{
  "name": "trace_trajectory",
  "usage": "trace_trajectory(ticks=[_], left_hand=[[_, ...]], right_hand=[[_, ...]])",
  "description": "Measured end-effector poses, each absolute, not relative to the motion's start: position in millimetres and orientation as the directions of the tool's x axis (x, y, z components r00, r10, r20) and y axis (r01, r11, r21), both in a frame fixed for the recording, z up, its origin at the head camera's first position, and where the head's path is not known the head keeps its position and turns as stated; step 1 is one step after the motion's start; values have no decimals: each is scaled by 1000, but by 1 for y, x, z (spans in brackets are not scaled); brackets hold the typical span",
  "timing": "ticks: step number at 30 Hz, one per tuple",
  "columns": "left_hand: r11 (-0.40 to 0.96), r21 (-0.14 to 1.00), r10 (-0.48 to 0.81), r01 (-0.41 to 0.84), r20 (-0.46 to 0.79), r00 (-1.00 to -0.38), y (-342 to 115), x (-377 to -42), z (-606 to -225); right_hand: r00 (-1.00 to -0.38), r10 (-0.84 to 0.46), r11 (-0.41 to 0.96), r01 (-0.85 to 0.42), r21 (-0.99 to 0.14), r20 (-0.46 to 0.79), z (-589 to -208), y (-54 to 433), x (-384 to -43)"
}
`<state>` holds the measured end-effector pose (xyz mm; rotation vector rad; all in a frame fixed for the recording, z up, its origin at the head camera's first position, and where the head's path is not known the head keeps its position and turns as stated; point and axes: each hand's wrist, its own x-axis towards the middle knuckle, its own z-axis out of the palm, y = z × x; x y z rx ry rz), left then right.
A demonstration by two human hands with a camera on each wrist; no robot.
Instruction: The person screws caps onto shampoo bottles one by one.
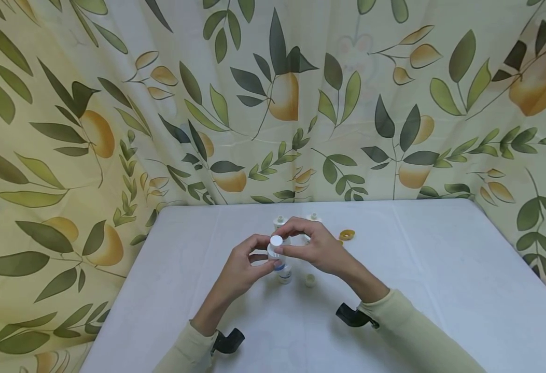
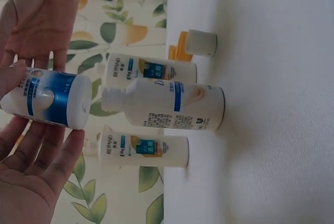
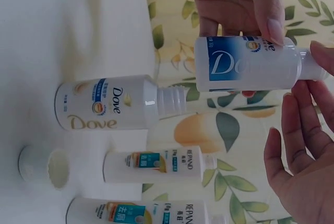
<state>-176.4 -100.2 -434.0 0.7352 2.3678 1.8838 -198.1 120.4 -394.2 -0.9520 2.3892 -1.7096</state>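
Above the table, a small white Dove bottle [image 1: 274, 254] with a blue band is held upright. My left hand [image 1: 241, 269] grips its body between thumb and fingers. At the top, my right hand [image 1: 317, 247] pinches the white cap [image 1: 276, 240] on its neck. Just below and behind stands a second Dove bottle [image 3: 109, 103], whose threaded neck is bare. A loose white cap [image 3: 44, 166] sits to the right of that bottle, its hollow side facing up.
Two white REPAND bottles [image 2: 148, 70] with narrow open necks stand farther back, partly hidden by the hands in the head view. An orange-yellow object [image 1: 346, 234] lies to their right. A leaf-patterned curtain [image 1: 263, 155] hangs behind the white table [image 1: 394, 248].
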Motion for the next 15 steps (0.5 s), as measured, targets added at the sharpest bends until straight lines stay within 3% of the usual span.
trace_trajectory(ticks=[15], left_hand=[[164, 929, 352, 330, 258, -900, -106, -175, -434]], right_hand=[[-814, -514, 160, -400, -902, 270, -400, 112, -200]])
